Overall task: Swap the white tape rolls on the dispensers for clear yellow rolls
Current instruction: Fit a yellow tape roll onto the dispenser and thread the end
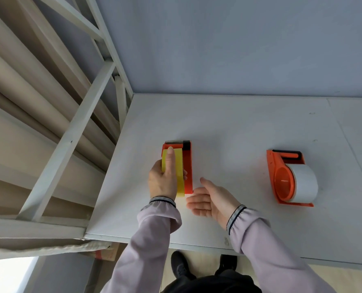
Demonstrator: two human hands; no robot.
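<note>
Left hand (162, 182) covers a good chunk of the yellow roll (179, 172), so can't really see how it sits in the left dispenser (188, 166); fingers wrapped round it, index finger laid straight along the top; right hand (209, 200) just beside, fingers relaxed, palm up, holding nothing; right dispenser (281, 172) well apart on the table (239, 123), white roll (304, 182) on it; both dispensers run lengthwise away from the person, cutter ends toward the wall (239, 39).
</note>
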